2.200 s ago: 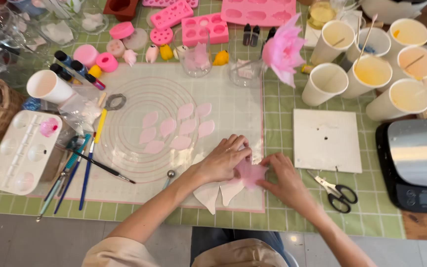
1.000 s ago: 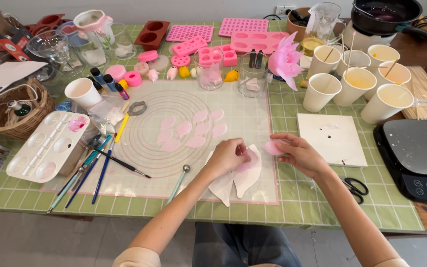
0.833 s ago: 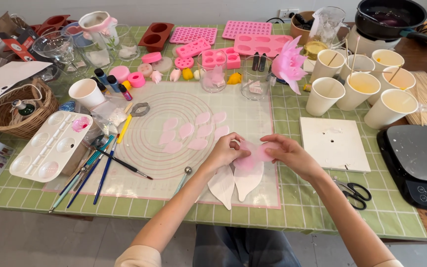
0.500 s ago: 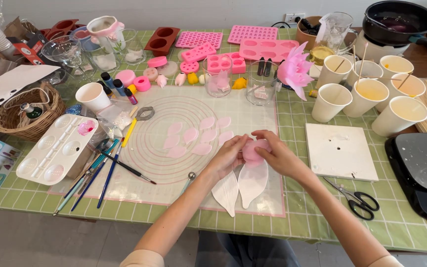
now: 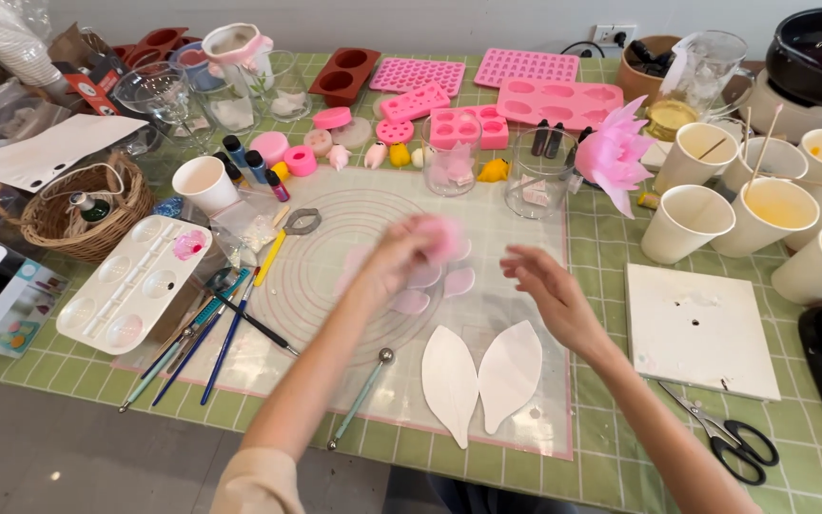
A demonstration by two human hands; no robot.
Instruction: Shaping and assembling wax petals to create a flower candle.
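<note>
My left hand (image 5: 401,255) is blurred by motion and holds a small pink petal piece (image 5: 444,236) above the clear silicone mat (image 5: 525,209). Under it lie several pale pink petals (image 5: 459,282) on the mat's printed rings. My right hand (image 5: 546,293) hovers open just to the right of them, fingers spread, holding nothing. Two white leaf-shaped cutouts (image 5: 479,374) lie near the mat's front edge, below both hands. A ball-tipped modelling tool (image 5: 362,397) rests to their left.
Paper cups (image 5: 687,222) and a pink paper flower (image 5: 613,155) stand at the right, a white square board (image 5: 698,329) and scissors (image 5: 730,439) nearer. Pink and brown moulds (image 5: 554,100) line the back. A white palette (image 5: 130,283), brushes (image 5: 204,343) and a wicker basket (image 5: 78,214) sit left.
My hands have parted: the left one lifted the pink piece away towards the mat's middle, and the right one let go and opened. The white leaf cutouts now lie uncovered.
</note>
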